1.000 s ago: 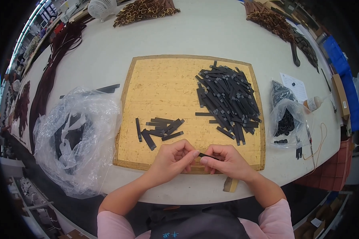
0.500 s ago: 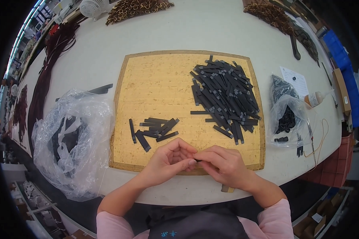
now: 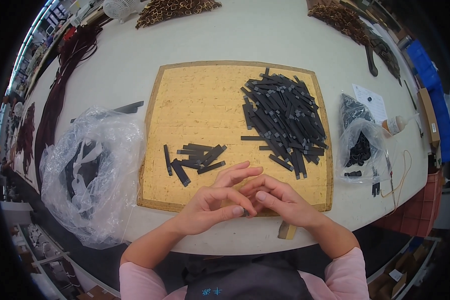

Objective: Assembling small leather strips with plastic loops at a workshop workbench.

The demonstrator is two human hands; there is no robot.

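Note:
Over the near edge of the board, my left hand [image 3: 210, 206] pinches a small dark piece [image 3: 246, 212] between thumb and bent index finger, and only its tip shows. Close against it, my right hand [image 3: 285, 201] has curved fingers, with the thumb apart and nothing visible in its grip. Some of its fingertips are hidden behind the left fingers. A small group of flat black strips [image 3: 200, 158] lies on the board beyond my left hand. A large heap of similar black strips with grey ends [image 3: 282, 112] covers the board's right side.
The tan board [image 3: 195, 100] rests on a white table [image 3: 265, 40]. A clear plastic bag [image 3: 120, 175] with dark contents stands at left. At right are a bag of black rings [image 3: 357, 150], a small bottle [image 3: 395, 125] and a paper sheet [image 3: 377, 102]. Dark cords [image 3: 60, 90] lie far left.
My right hand has loosened from its pinch, its thumb lifting away from the small dark piece. The left fingers have risen and spread somewhat, while the left thumb and index finger stay together.

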